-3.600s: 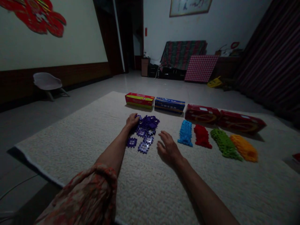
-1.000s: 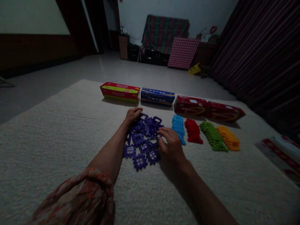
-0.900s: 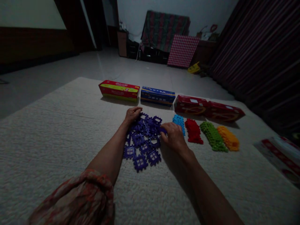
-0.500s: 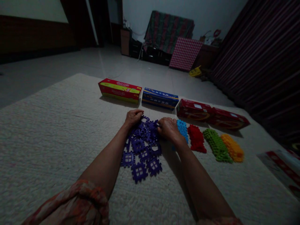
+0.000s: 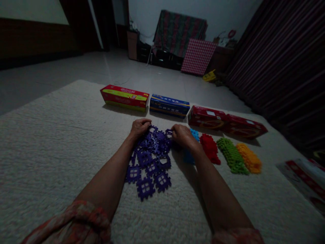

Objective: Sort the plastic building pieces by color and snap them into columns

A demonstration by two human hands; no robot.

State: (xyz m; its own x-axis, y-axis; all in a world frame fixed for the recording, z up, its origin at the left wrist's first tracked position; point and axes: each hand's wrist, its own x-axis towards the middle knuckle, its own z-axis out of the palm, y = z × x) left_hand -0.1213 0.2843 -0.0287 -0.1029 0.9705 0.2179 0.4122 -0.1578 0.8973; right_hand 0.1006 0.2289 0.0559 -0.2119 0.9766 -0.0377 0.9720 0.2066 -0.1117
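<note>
A loose heap of purple interlocking tiles [image 5: 152, 167] lies on the pale quilted mat, several with window-like cutouts. At the heap's far left edge is my left hand [image 5: 140, 128], its fingers closed at the rim of a purple tile [image 5: 152, 128]; its fingertips are partly hidden. My right hand [image 5: 182, 136] pinches another purple tile [image 5: 169, 133] at the far right of the heap. Under and beside my right wrist sits a stack of light blue tiles [image 5: 194, 134], partly covered by the arm.
Right of the blue stack are red [image 5: 209, 148], green [image 5: 232, 155] and orange [image 5: 248, 158] stacks. Behind stand a red-yellow box [image 5: 125, 98], a blue box [image 5: 169, 106] and dark red boxes [image 5: 208, 118]. A plastic-looking package [image 5: 302, 183] lies at the right edge.
The view has shifted slightly, moving everything a little left. My right hand has drawn a purple tile slightly up and apart from the heap. The left hand stays at the heap's edge.
</note>
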